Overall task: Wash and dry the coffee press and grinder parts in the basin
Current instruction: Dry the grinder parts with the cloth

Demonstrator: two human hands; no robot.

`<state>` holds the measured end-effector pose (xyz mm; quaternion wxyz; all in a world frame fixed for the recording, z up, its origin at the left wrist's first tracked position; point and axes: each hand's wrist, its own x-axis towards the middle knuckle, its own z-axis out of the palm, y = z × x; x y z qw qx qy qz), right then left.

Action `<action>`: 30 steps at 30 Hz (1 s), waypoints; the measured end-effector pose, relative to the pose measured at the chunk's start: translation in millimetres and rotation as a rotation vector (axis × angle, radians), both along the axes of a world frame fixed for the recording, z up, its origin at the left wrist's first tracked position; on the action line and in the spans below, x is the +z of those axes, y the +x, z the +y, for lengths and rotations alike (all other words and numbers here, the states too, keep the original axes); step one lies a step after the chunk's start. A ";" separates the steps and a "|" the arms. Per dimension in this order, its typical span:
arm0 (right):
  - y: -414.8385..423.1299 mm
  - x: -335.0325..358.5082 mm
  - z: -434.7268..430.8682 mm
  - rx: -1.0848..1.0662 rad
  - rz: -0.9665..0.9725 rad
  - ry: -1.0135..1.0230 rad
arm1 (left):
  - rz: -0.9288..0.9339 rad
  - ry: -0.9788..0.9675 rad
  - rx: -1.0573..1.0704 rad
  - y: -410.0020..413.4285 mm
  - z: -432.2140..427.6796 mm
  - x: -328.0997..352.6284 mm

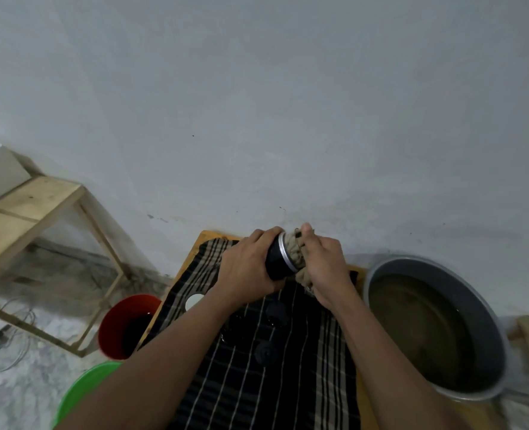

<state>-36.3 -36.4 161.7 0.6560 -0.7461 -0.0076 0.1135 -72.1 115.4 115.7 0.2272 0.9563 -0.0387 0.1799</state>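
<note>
My left hand (247, 268) is curled round the black cylinder (276, 263) with the silver ring, held above the bench (208, 236). My right hand (325, 268) pinches a tan rag (293, 253) bunched into its open end. I judge I'm well into drying: several dark parts (275, 310) already lie on the striped cloth (272, 383), the basin (494, 336) of murky water is just beside it, and this piece is not yet done.

No writing, label, brand or number can be read here. The black cylinder (276, 259) with a silver band, gripped by the left hand (247, 268), shows a plain side, and the rag (294, 247) in the right hand (325, 270) is unmarked. The grey basin (412, 260), red bucket (110, 332) and striped cloth (288, 383) bear only colour and pattern.
</note>
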 end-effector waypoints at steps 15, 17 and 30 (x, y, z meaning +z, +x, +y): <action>0.0 -25.0 -7.4 0.378 -0.561 -0.447 | 0.360 -0.295 -0.108 5.6 1.7 5.4; 3.2 -22.1 -8.3 0.376 -0.481 -0.418 | 0.298 -0.071 -0.039 6.5 1.1 8.3; 23.0 -15.6 0.0 0.172 0.263 -0.572 | 0.137 0.393 -0.011 -6.3 -20.2 -3.7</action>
